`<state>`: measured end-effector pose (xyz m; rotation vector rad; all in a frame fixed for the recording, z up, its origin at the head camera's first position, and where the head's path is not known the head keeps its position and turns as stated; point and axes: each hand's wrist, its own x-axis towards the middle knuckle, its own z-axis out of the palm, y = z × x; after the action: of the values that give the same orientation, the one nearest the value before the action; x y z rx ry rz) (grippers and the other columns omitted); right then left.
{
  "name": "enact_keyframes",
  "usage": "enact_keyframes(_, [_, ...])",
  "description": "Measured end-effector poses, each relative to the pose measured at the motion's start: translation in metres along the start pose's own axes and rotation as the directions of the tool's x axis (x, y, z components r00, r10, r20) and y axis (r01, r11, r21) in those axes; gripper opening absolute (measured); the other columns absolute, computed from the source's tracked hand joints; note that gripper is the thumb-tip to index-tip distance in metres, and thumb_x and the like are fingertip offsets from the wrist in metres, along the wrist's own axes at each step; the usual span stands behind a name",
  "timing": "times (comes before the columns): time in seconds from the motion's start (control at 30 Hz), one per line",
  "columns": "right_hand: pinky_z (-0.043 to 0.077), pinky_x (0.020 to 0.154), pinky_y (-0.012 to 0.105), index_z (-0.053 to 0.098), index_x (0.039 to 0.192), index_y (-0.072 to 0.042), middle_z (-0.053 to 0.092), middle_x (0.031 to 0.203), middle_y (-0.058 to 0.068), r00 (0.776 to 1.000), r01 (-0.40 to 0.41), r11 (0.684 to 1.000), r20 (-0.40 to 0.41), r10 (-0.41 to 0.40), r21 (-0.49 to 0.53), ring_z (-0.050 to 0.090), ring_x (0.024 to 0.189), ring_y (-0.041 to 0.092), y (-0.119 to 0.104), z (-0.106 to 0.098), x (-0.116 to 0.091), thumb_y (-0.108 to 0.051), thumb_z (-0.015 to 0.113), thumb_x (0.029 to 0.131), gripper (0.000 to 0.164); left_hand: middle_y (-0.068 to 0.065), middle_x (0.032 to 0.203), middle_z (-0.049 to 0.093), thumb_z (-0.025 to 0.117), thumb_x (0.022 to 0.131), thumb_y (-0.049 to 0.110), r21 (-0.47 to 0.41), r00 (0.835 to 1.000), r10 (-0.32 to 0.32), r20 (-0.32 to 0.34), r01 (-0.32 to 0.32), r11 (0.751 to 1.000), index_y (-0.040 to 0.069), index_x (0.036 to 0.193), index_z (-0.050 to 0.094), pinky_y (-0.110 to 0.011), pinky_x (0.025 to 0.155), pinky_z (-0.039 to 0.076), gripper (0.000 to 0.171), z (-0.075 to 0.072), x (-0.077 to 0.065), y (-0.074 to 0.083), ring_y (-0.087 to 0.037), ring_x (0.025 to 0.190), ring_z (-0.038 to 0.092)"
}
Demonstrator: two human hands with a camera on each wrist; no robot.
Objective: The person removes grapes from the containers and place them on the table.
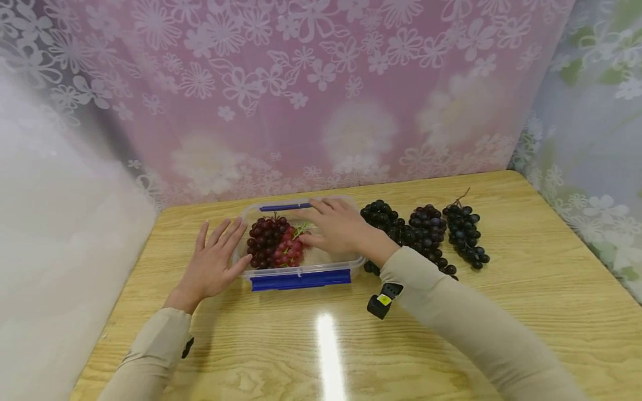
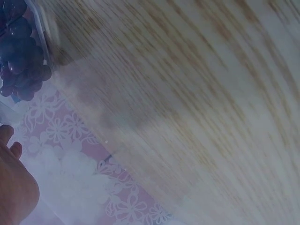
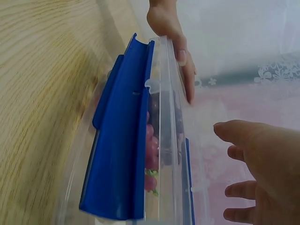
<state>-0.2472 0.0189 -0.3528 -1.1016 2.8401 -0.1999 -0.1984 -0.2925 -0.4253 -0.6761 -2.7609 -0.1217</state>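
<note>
A clear plastic box [image 1: 326,271] with blue latches lies lengthwise, with what looks like its clear lid on top. Its front blue latch [image 3: 117,140] is flipped outward. Inside, dark red grapes [image 1: 266,240] fill the left end, beside a smaller bunch of pinkish-red grapes [image 1: 289,249]. My left hand [image 1: 215,262] is at the box's left end, fingers spread and fairly straight, fingertips at the rim. Over the right half reaches my right hand [image 1: 336,227], fingers extended and loosely bent, holding nothing; whether it touches the lid I cannot tell.
Black grape bunches [image 1: 383,217] lie just right of the box, partly behind my right forearm. Another dark bunch [image 1: 466,234] with a bare stem lies farther right. The wooden table [image 1: 261,345] meets a pink flowered curtain [image 1: 281,139] at its back edge.
</note>
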Motion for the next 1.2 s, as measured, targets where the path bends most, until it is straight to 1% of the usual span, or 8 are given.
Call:
enact_keyframes(0.13, [0.014,0.112,0.054,0.026,0.152,-0.034,0.019,0.157,0.009,0.999,0.004,1.0,0.05,-0.005,0.021,0.016,0.142,0.033,-0.008,0.001,0.005,-0.053,0.041,0.098,0.059,-0.008,0.156,0.025,0.038,0.098,0.053,0.002,1.0,-0.004,0.011,0.004,1.0,0.009,0.152,0.029,-0.053,0.112,-0.005,0.07,0.001,0.001,0.0,-0.028,0.142,0.018])
enact_keyframes(0.23, [0.013,0.112,0.053,0.026,0.152,-0.032,0.019,0.157,0.009,0.998,-0.003,1.0,0.068,0.002,0.017,0.015,0.142,0.033,-0.012,0.002,0.008,-0.053,0.041,0.098,0.06,-0.007,0.156,0.024,0.038,0.098,0.054,0.005,1.0,-0.002,0.017,0.002,1.0,0.009,0.152,0.029,-0.053,0.112,-0.005,0.07,0.001,0.002,0.001,-0.029,0.142,0.018])
enact_keyframes(0.43, [0.014,0.113,0.051,0.023,0.153,-0.035,0.02,0.157,0.007,0.997,0.003,1.0,0.075,-0.001,-0.024,0.017,0.142,0.032,-0.016,0.01,0.015,-0.053,0.04,0.099,0.06,-0.008,0.156,0.024,0.038,0.098,0.054,0.009,1.0,0.001,0.012,-0.001,1.0,0.009,0.152,0.028,-0.054,0.112,-0.004,0.07,0.001,0.003,0.001,-0.03,0.142,0.019])
enact_keyframes(0.6, [0.017,0.112,0.053,0.028,0.152,-0.033,0.021,0.156,0.006,0.997,0.017,0.999,0.074,-0.015,-0.04,0.019,0.141,0.033,-0.017,0.015,0.019,-0.049,0.044,0.099,0.058,-0.008,0.156,0.024,0.037,0.098,0.054,0.008,1.0,0.001,0.015,-0.001,1.0,0.009,0.152,0.028,-0.054,0.112,-0.003,0.07,0.0,0.003,0.001,-0.028,0.143,0.016])
enact_keyframes(0.73, [0.019,0.111,0.054,0.031,0.151,-0.032,0.023,0.156,0.006,0.997,0.026,0.999,0.08,-0.022,-0.043,0.021,0.141,0.033,-0.019,0.017,0.023,-0.049,0.045,0.098,0.057,-0.007,0.156,0.022,0.036,0.098,0.054,0.013,1.0,-0.003,0.024,0.002,1.0,0.009,0.152,0.027,-0.053,0.112,-0.005,0.07,0.001,0.003,0.001,-0.028,0.143,0.016])
enact_keyframes(0.97, [0.016,0.112,0.053,0.031,0.151,-0.033,0.023,0.156,0.003,0.987,0.012,0.998,0.162,-0.001,-0.065,0.019,0.142,0.031,-0.026,0.019,0.028,-0.051,0.046,0.097,0.058,-0.008,0.156,0.023,0.035,0.098,0.054,0.009,1.0,-0.001,0.008,0.001,1.0,0.009,0.152,0.028,-0.053,0.112,-0.005,0.07,0.001,0.002,0.001,-0.029,0.142,0.018])
enact_keyframes(1.2, [0.019,0.112,0.05,0.032,0.15,-0.035,0.027,0.155,0.003,0.978,0.016,0.995,0.209,0.006,-0.099,0.023,0.14,0.032,-0.032,0.021,0.033,-0.048,0.046,0.098,0.055,-0.008,0.156,0.025,0.035,0.099,0.054,0.006,1.0,-0.01,0.007,0.01,1.0,0.01,0.152,0.026,-0.054,0.112,-0.004,0.07,0.0,0.001,0.001,-0.029,0.142,0.019])
